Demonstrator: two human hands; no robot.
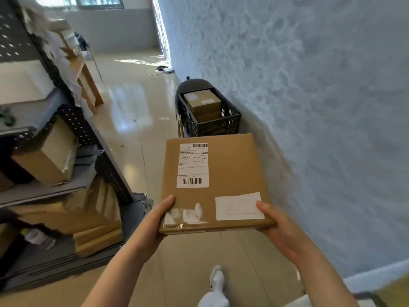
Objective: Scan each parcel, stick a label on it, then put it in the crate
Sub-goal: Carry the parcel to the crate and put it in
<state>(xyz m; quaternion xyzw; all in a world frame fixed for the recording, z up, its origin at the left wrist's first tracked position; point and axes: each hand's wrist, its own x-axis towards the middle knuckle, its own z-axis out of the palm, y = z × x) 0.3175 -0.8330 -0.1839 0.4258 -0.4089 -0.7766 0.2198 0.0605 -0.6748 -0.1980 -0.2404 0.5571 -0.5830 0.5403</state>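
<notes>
Head view, both hands, left [155, 220], right [276, 224], gripping labelled parcel [230, 171], fingers hidden beneath

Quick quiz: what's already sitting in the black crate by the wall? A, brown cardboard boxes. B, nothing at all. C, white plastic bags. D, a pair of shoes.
A: the black crate by the wall holds stacked brown cardboard boxes.
</notes>
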